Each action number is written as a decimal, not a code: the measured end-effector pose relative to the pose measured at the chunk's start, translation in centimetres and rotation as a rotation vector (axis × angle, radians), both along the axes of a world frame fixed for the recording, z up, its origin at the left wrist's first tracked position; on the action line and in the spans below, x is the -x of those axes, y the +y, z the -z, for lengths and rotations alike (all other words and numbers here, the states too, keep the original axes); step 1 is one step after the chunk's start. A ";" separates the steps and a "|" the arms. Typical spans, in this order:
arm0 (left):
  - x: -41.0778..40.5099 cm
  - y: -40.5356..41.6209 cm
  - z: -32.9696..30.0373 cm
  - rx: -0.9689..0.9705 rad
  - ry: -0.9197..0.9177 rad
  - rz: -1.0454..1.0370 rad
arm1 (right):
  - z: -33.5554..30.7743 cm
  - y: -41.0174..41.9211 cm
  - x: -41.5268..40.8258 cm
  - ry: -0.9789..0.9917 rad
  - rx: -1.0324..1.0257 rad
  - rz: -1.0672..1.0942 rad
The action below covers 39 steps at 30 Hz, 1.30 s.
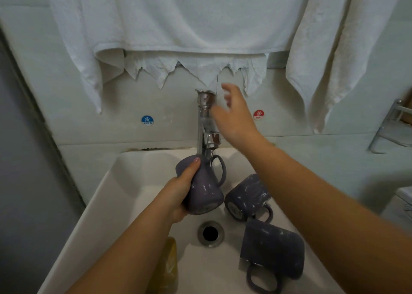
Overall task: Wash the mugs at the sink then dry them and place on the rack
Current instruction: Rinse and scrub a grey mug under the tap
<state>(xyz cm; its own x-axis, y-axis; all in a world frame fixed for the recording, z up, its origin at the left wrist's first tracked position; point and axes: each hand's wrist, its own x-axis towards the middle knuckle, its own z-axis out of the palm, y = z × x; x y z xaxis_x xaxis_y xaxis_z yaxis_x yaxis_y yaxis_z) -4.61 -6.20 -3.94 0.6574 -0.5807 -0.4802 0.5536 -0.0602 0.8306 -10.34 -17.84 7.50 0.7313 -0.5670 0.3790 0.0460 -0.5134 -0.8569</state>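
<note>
We note white towels (178,14) hanging across the wall above a white sink (124,193). In the basin, two purple mugs lie on their sides to the right of the drain (210,233): the nearer mug (272,249) with its handle toward us, the farther mug (246,195) just beyond it. Our left hand (178,195) grips a third mug (204,188), fingers curled round its body, holding it tilted under the faucet (206,124), where a thin stream runs. Our right hand (236,115) is raised beside the faucet top, fingers loosely spread and blurred; we cannot tell whether they touch it. A blue cold sticker (147,120) and red hot sticker (258,114) flank the faucet.
</note>
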 end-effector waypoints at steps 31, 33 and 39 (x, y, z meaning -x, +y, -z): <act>0.7 -2.5 1.1 0.120 -0.086 -0.149 | 10.5 0.8 2.1 0.269 -0.707 -0.010; 0.4 -2.4 1.3 0.113 -0.091 -0.120 | 10.6 0.0 2.6 0.284 -0.674 -0.070; 0.5 -2.4 1.1 0.174 -0.052 -0.061 | 11.0 -1.3 3.0 0.276 -0.614 -0.219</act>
<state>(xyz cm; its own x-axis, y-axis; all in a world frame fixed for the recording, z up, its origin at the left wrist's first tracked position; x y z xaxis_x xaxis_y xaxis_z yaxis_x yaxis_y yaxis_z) -5.06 -8.55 -5.08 0.7153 -0.6103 -0.3403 0.5075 0.1190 0.8534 -13.36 -19.12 -3.54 0.8761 -0.4483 -0.1774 -0.1673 0.0623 -0.9839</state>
